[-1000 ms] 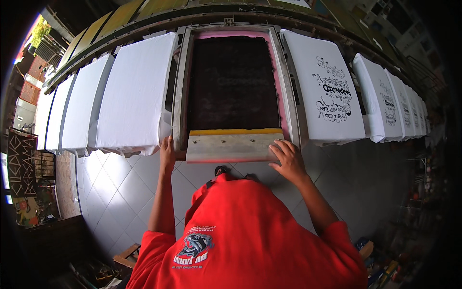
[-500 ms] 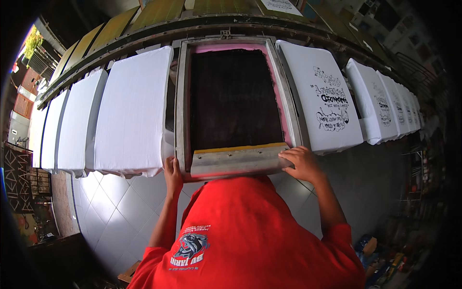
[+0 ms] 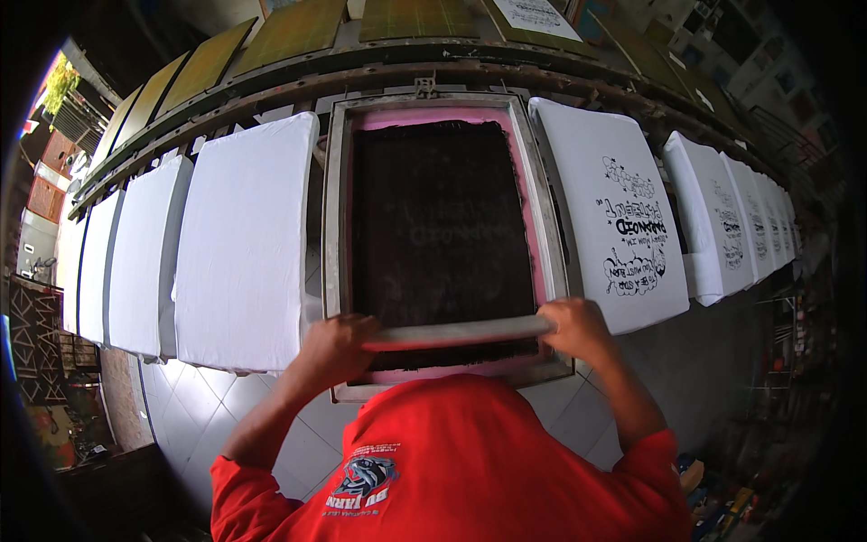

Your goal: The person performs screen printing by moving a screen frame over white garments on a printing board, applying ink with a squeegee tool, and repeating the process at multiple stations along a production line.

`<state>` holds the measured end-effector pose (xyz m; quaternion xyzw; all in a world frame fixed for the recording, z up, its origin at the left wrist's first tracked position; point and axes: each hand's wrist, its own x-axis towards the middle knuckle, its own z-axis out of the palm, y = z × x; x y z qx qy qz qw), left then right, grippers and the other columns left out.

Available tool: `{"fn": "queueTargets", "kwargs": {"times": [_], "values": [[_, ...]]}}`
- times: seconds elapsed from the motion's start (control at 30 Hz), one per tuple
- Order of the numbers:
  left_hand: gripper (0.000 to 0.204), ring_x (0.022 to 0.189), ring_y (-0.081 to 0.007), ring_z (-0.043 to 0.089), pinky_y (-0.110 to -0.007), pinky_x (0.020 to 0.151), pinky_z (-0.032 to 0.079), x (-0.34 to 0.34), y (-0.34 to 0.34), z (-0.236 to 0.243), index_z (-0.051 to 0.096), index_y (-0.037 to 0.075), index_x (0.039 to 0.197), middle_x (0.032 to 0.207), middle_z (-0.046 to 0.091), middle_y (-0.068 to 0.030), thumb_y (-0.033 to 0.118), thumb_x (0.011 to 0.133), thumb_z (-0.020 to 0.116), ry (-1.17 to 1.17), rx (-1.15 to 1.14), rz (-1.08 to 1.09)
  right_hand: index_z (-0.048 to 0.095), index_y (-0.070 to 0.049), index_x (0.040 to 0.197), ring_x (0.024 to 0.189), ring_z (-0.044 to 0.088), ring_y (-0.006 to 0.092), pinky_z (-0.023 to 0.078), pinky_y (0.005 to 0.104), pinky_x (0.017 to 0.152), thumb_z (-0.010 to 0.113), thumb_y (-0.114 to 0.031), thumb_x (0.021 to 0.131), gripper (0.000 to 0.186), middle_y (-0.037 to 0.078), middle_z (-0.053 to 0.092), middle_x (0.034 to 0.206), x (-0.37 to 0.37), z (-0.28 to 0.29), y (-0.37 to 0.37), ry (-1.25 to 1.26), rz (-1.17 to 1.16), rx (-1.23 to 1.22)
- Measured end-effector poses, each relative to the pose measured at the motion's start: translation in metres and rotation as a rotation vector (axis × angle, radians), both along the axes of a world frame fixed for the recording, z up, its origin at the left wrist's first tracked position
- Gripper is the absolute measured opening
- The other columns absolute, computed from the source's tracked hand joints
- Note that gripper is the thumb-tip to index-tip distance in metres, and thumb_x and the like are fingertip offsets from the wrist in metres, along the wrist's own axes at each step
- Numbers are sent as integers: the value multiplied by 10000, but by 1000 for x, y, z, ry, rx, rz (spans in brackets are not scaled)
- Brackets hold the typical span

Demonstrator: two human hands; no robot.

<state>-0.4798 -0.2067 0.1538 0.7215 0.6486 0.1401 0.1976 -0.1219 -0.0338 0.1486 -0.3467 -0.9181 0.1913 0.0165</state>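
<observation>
A metal-framed printing screen with pink edges and black ink over its mesh lies flat on a board in front of me. Across its near end runs a long squeegee. My left hand grips the squeegee's left end and my right hand grips its right end. My red shirt covers the lower middle of the view and hides the screen's near edge.
Blank white shirts on boards line up to the left. Boards with black-printed white shirts run off to the right. A long metal rail spans the back. White floor tiles lie below.
The squeegee has tipped from lying flat at the frame's near edge to standing on the mesh. Both hands closed around its ends. My head moved nearer to the screen.
</observation>
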Motion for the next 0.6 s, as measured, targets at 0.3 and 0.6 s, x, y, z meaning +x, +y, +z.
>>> {"fn": "queueTargets", "kwargs": {"times": [0.3, 0.6], "values": [[319, 865, -410, 659, -483, 746, 534, -114, 255, 19, 638, 54, 1011, 860, 669, -236, 79, 693, 623, 167, 162, 167, 663, -86, 884, 829, 673, 347, 525, 452, 715, 763, -228, 733, 230, 146, 689, 835, -124, 25, 239, 129, -103, 272], [327, 916, -412, 655, -494, 794, 522, -163, 351, -53, 676, 88, 1043, 914, 678, -233, 70, 726, 594, 187, 243, 111, 659, -73, 955, 893, 650, 360, 506, 460, 765, 785, -244, 716, 320, 159, 676, 903, -176, -52, 344, 153, -84, 329]]}}
